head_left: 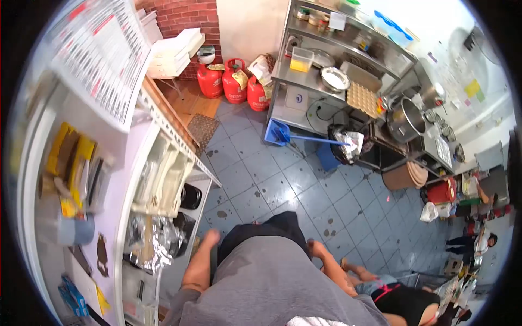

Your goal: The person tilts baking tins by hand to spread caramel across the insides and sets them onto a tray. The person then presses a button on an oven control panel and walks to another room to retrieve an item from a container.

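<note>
My left hand (210, 237) hangs beside my left hip, next to the dark shorts (261, 231). It is small and smeared, and its fingers cannot be made out. On the other side, my right hand (314, 248) is down by my right hip, its fingers mostly hidden. I see no object in either hand. To the left of my left hand, foil-wrapped items (155, 239) and stacked pale containers (157, 182) lie on a white shelf unit (126, 179).
Ahead are red gas cylinders (235, 81) and a steel workbench (299, 81). A blue long-handled dustpan (277, 132) leans near a black-bagged bin (340, 149). A large pot (406, 119) stands at right. Behind my right arm is a person in black (408, 304). Grey tiles (272, 185) are stained.
</note>
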Available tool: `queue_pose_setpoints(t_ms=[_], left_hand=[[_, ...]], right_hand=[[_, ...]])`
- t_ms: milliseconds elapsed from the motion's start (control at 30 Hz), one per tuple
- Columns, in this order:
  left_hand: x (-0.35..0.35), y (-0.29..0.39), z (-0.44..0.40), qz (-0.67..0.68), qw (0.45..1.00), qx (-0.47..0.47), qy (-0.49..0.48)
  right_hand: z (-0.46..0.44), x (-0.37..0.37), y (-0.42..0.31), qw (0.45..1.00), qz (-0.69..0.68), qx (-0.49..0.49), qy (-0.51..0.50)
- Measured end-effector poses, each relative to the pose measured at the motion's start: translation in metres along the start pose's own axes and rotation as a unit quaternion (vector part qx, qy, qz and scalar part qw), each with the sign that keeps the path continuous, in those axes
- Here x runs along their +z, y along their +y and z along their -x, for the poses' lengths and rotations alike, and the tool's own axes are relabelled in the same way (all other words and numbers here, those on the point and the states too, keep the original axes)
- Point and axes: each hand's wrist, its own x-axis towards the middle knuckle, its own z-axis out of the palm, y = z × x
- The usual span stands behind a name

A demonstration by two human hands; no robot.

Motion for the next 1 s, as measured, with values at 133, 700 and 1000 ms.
queue_pose_setpoints(t_ms=[133, 700, 1000], left_hand=[[-0.008, 0.100, -0.222, 0.149, 0.988, 0.046, -0.018], [-0.233, 0.316, -0.498, -0.057, 0.960, -0.022, 0.274], [-0.455, 0.302, -0.629, -0.280, 0.867, -0.038, 0.410]], right_hand=[[-0.067, -0.048, 0.022, 0.981, -0.115, 0.024, -0.152], [-0.656, -0.456, -0.208, 0.984, 0.012, -0.175, -0.019], [-0.706, -0.457, -0.581, 0.940, -0.049, -0.323, -0.096]])
